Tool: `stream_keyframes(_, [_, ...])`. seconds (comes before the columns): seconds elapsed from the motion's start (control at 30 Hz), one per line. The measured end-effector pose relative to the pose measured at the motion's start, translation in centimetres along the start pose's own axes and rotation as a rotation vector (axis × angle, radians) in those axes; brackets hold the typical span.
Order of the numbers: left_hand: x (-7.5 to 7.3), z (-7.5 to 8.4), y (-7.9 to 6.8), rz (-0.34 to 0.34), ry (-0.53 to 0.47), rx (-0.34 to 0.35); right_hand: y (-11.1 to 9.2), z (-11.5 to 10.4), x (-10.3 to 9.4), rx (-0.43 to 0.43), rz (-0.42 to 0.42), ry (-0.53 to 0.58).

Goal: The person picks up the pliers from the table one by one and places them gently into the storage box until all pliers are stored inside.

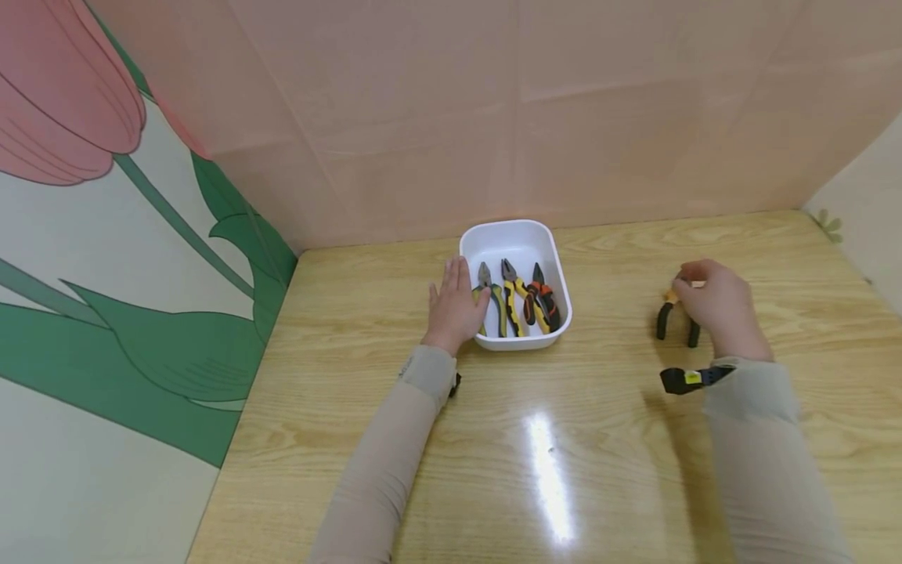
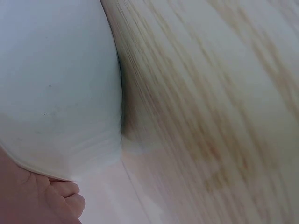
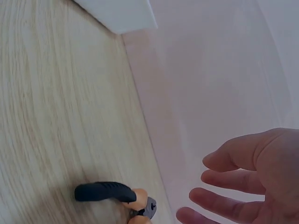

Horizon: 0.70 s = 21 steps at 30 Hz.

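Observation:
A white plastic tub (image 1: 514, 342) holds several pliers, among them a pair with green-yellow handles (image 1: 502, 309), one with yellow-black handles (image 1: 512, 305) and one with red-black handles (image 1: 550, 305). My left hand (image 1: 456, 309) rests on the tub's left rim, fingers extended and thumb over the inner side. In the left wrist view, its fingertips (image 2: 67, 196) show at the rim. Off to the right, small pliers with orange-and-black handles (image 3: 105, 191) stand on the table, handles spread. My right hand (image 1: 719, 301) hovers right by them, its fingers apart and holding nothing in the right wrist view.
The wooden table (image 1: 606, 439) meets a pink covered wall (image 1: 423, 157) behind the tub. A painted wall with tulips (image 1: 169, 337) bounds it on the left, a pale wall (image 1: 867, 196) on the right. Black wrist camera (image 1: 683, 381) sits at my right cuff.

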State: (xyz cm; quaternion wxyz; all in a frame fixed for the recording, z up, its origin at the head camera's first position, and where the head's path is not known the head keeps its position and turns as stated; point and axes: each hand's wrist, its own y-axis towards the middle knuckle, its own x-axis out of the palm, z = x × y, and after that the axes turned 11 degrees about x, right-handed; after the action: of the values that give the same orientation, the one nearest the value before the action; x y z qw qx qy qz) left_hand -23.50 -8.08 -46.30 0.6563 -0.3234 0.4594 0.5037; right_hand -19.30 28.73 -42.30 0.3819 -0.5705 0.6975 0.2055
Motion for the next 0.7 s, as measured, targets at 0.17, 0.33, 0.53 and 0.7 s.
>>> stream_keyframes(0.17, [0.0, 0.0, 0.0, 0.007, -0.008, 0.005, 0.3, 0.8, -0.2, 0.056, -0.037, -0.013])
stream_keyframes(0.33, [-0.1, 0.0, 0.1, -0.001, -0.022, 0.002, 0.6, 1.7, -0.2, 0.082, -0.078, -0.014])
stream_keyframes(0.53, [-0.2, 0.0, 0.0, -0.007, -0.019, -0.003, 0.7, 2.6, -0.2, 0.109, -0.105, -0.008])
stream_keyframes(0.7, [-0.2, 0.0, -0.2, 0.006, -0.028, 0.004, 0.6, 2.9, -0.1, 0.137, -0.116, -0.019])
